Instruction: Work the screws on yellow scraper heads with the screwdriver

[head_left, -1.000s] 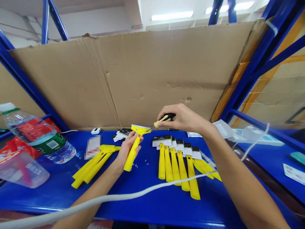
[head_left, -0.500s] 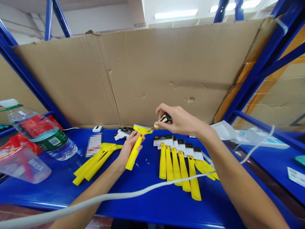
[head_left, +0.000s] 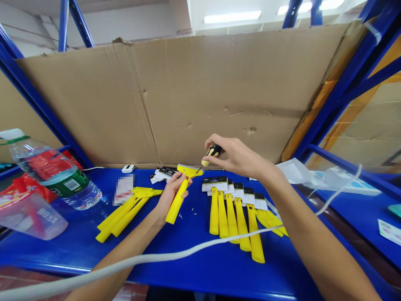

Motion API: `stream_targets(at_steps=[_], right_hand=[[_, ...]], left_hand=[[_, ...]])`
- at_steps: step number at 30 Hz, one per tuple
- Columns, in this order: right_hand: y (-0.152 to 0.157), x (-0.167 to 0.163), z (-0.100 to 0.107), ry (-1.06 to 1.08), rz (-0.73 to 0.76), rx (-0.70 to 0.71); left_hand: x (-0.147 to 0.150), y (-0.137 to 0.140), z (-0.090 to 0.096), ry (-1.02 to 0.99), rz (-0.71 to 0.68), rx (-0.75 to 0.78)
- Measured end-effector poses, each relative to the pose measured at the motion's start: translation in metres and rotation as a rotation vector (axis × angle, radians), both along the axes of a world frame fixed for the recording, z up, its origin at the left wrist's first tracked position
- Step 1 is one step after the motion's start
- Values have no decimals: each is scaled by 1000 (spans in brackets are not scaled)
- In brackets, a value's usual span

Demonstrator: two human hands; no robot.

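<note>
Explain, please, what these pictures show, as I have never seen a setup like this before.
Gladly. There is no machine here: a person works with two bare hands. Every picture comes from one camera worn on the person's head, looking forward and down, so the forearms enter from the bottom and right.

The left hand holds a yellow scraper by its handle. The right hand grips a black and yellow screwdriver, its shaft reaching to the scraper's head.

On the blue surface lie a few tiny screws, a row of five yellow handles with printed cards at their far ends, and more yellow tools to the left, near a water bottle. A white cable crosses the foreground.
</note>
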State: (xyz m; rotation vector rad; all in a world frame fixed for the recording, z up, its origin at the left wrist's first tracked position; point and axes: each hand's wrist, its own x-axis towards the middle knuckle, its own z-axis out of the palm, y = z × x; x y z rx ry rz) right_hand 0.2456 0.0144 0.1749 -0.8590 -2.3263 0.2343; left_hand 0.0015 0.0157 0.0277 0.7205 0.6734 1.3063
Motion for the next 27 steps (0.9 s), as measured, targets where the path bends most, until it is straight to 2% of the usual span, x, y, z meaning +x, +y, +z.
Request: stream_targets(at_steps=[4,9,12,15,20,25,27], right_hand=[[-1,0,-1,-9,53,7],[-6,1,3,-9,94,-121],[-6,1,4,-6,126,-150],[-3,1,1,5,118,-129],[2,0,-4,15,21,-42],[4,-1,-6,35,121,-79],[6,-2,-7,53,119,-68]], left_hand=[[2,-2,-4,19,-33,5],[1,-2,-9,14,-66,9],[0,-1,-8,2,-64,11],[0,-2,-4,-11,-55,12],[1,-4,-2,-25,-48,7],[1,-2,-4,-41,-45,-1],[0,-2,-4,-50,-46,0]])
